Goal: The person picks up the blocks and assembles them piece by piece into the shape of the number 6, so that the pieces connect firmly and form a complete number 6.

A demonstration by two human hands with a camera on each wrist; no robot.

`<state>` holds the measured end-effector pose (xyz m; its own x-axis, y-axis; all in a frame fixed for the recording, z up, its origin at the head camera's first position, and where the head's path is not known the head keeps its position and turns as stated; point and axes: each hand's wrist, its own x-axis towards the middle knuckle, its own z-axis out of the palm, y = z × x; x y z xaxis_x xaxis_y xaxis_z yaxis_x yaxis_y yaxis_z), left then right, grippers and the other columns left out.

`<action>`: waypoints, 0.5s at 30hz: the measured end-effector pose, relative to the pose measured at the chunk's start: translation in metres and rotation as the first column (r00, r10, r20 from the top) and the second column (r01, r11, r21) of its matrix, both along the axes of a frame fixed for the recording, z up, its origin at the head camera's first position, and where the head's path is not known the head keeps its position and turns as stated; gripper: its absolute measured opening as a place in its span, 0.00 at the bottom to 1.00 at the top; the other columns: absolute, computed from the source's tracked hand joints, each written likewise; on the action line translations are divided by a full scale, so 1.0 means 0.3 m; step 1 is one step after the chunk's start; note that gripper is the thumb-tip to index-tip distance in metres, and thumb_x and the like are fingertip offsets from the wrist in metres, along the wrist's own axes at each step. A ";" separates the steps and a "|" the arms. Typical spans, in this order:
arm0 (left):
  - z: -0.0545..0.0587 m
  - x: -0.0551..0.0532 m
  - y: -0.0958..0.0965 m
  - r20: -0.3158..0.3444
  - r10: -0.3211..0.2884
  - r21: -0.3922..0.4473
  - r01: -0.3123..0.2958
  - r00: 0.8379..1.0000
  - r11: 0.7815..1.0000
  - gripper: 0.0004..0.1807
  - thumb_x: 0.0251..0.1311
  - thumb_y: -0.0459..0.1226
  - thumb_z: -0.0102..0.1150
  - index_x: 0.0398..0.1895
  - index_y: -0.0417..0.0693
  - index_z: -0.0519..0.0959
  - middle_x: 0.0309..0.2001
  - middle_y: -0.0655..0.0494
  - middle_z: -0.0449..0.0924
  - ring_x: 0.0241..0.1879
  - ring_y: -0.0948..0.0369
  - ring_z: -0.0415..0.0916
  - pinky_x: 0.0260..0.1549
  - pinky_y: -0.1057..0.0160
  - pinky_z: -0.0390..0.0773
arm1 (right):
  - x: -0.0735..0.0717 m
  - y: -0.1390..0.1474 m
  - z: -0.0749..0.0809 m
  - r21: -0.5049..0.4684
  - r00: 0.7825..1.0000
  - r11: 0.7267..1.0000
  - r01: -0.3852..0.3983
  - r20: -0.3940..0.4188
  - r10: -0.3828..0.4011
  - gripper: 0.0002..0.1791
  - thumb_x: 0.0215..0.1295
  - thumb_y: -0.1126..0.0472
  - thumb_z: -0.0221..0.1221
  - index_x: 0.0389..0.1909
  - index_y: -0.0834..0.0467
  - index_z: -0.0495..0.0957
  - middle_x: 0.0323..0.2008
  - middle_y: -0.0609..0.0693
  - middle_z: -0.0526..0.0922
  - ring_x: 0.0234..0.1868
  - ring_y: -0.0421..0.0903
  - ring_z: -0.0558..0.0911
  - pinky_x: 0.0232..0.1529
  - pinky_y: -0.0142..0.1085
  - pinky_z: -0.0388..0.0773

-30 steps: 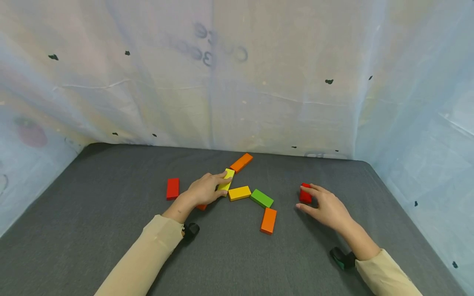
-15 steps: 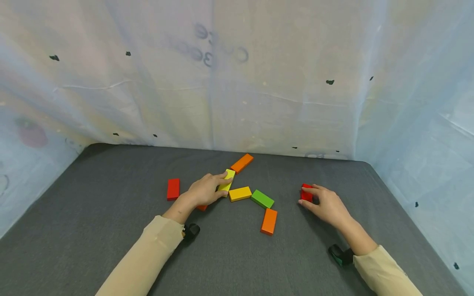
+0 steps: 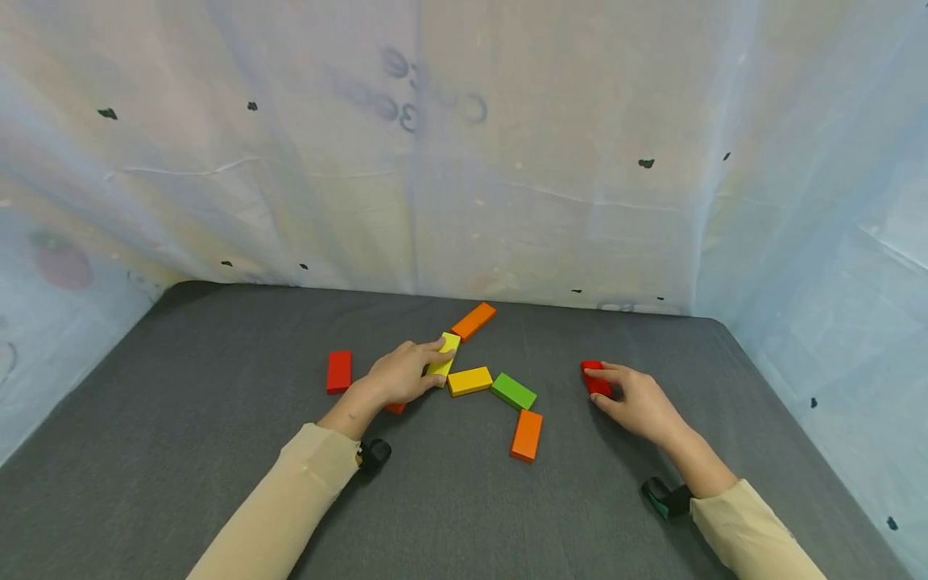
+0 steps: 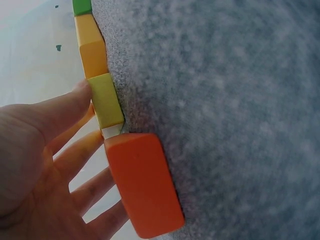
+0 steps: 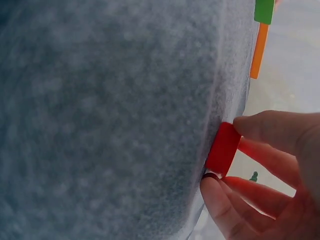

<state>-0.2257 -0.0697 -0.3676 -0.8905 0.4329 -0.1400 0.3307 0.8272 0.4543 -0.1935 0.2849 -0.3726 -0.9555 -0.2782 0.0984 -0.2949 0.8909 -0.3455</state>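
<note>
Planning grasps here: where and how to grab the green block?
I'd come from directly above and pinch the two long sides of the green block at mid-length. It lies flat with those sides looking open there, while its ends are crowded by the amber block and the orange block nearest the wearer.

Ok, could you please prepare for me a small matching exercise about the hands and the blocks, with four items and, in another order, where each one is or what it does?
Column one
1. Left hand
2. Right hand
3. Green block
4. Far orange block

Column two
A. Between the dark yellow block and the near orange block
B. Holding a red block
C. Nearest of the blocks to the back sheet
D. Over the light yellow block, touching it

Right pairs: 1-D, 2-B, 3-A, 4-C
</note>
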 end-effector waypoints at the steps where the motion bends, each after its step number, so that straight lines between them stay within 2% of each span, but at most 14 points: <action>1: 0.000 0.000 0.000 0.001 0.001 0.001 -0.001 1.000 1.000 0.29 0.66 0.44 0.57 0.70 0.57 0.66 0.75 0.57 0.53 0.65 0.49 0.63 0.47 0.50 0.75 | 0.000 0.000 0.000 -0.004 1.000 1.000 -0.007 0.001 0.007 0.22 0.62 0.64 0.61 0.58 0.62 0.77 0.62 0.67 0.72 0.57 0.66 0.75 0.53 0.58 0.73; 6: -0.003 -0.002 -0.001 0.004 0.006 -0.003 -0.006 1.000 1.000 0.29 0.66 0.45 0.56 0.70 0.57 0.66 0.75 0.57 0.53 0.65 0.50 0.63 0.49 0.49 0.74 | -0.002 0.001 -0.001 -0.018 1.000 1.000 -0.017 -0.013 0.017 0.22 0.61 0.65 0.62 0.58 0.61 0.77 0.61 0.66 0.73 0.53 0.63 0.78 0.48 0.55 0.77; 11: -0.005 -0.004 -0.001 -0.002 0.000 -0.008 0.000 1.000 1.000 0.29 0.66 0.45 0.56 0.70 0.57 0.66 0.75 0.57 0.54 0.67 0.48 0.61 0.52 0.47 0.73 | -0.010 0.001 -0.005 -0.024 0.999 1.000 0.004 -0.038 -0.005 0.20 0.61 0.62 0.63 0.55 0.61 0.80 0.58 0.65 0.76 0.52 0.63 0.79 0.50 0.56 0.76; 15: -0.004 -0.004 -0.001 -0.006 -0.005 -0.015 0.005 1.000 1.000 0.29 0.66 0.45 0.56 0.70 0.57 0.65 0.75 0.56 0.54 0.67 0.48 0.61 0.52 0.46 0.73 | -0.018 0.001 -0.005 -0.044 0.999 0.999 0.012 -0.040 -0.014 0.19 0.60 0.63 0.64 0.53 0.61 0.81 0.55 0.66 0.78 0.49 0.62 0.80 0.48 0.55 0.77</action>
<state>-0.2269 -0.0700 -0.3688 -0.8891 0.4355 -0.1410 0.3378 0.8320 0.4402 -0.1988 0.2853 -0.3740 -0.9540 -0.2606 0.1484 -0.2980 0.8791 -0.3719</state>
